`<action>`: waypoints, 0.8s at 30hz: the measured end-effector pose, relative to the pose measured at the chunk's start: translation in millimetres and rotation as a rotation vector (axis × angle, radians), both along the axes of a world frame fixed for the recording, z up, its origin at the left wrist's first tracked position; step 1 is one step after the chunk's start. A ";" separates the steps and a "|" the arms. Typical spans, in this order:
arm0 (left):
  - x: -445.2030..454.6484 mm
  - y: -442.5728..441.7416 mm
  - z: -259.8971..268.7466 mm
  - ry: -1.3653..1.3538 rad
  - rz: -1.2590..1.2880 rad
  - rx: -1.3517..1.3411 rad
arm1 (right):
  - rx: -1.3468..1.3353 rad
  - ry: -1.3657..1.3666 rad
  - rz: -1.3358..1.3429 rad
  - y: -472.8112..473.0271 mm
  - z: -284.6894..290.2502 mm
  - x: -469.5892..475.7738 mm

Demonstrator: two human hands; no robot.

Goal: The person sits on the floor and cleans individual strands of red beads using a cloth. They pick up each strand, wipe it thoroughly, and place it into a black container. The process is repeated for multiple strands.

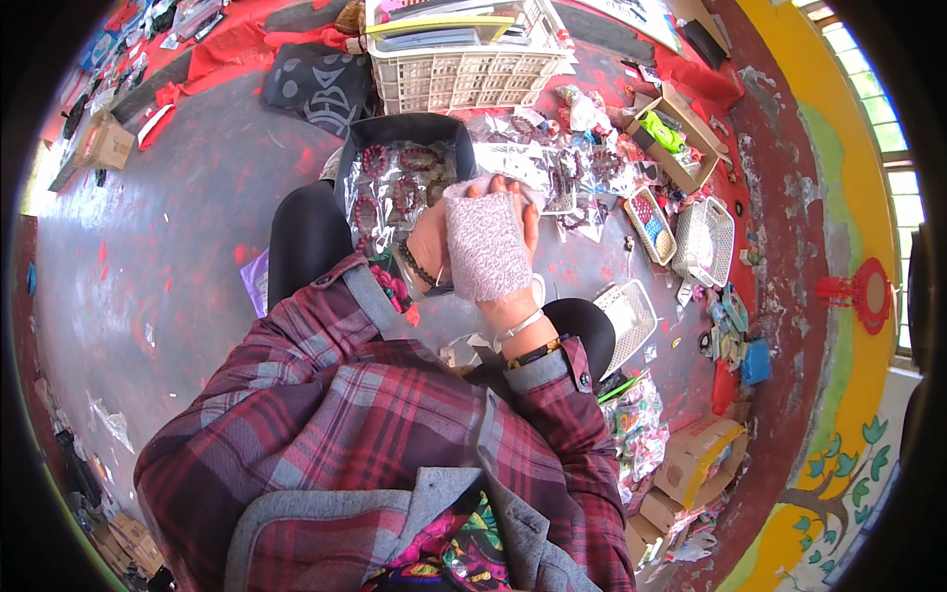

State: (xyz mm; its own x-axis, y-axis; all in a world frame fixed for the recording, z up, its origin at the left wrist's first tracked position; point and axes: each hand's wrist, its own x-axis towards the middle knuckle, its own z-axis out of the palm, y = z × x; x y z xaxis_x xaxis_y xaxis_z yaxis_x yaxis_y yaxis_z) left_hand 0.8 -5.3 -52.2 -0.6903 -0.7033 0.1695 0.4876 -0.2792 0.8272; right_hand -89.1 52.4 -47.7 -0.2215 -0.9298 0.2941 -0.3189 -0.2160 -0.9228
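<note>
A pinkish-grey fuzzy cloth (486, 248) lies folded over the back of my right hand (510, 296), and part of it reaches up between both hands. My left hand (429, 240) presses against the cloth from the left, its fingers mostly hidden behind it. The fingertips of my right hand show above the cloth, bent over its upper part; what lies inside the fold is hidden. Just beyond my hands is a black box (403, 126) with several dark red bead bracelets (407, 194) in clear plastic bags.
A cream plastic crate (466, 78) stands ahead. More bagged bracelets (570, 166) lie right of the black box. White baskets (703, 244) and an open cardboard box (684, 159) stand at right. A purple packet (255, 281) lies by my left knee.
</note>
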 end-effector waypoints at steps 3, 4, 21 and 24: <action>-10.4 4.1 6.4 0.278 -0.094 0.703 | -0.027 0.032 -0.089 -7.6 -6.8 -9.5; -12.9 8.1 13.2 0.247 -0.122 0.722 | -0.030 -0.050 -0.086 -9.1 -8.5 -14.4; 11.2 -16.0 14.0 0.450 -0.412 0.784 | 0.411 -1.038 -0.532 -18.9 9.9 -60.0; 18.2 -33.2 13.8 0.516 -0.343 0.720 | 0.371 -1.206 -0.406 -4.8 26.2 -51.2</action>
State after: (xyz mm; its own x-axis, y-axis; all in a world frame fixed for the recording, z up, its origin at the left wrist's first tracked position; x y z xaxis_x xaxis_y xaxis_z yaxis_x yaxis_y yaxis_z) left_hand 18.9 -38.5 -38.4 -0.8396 -0.5308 0.1157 0.5417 -0.8339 0.1055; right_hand -140.2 47.6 -21.5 -0.4429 -0.7177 -0.5374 0.7555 0.0240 -0.6547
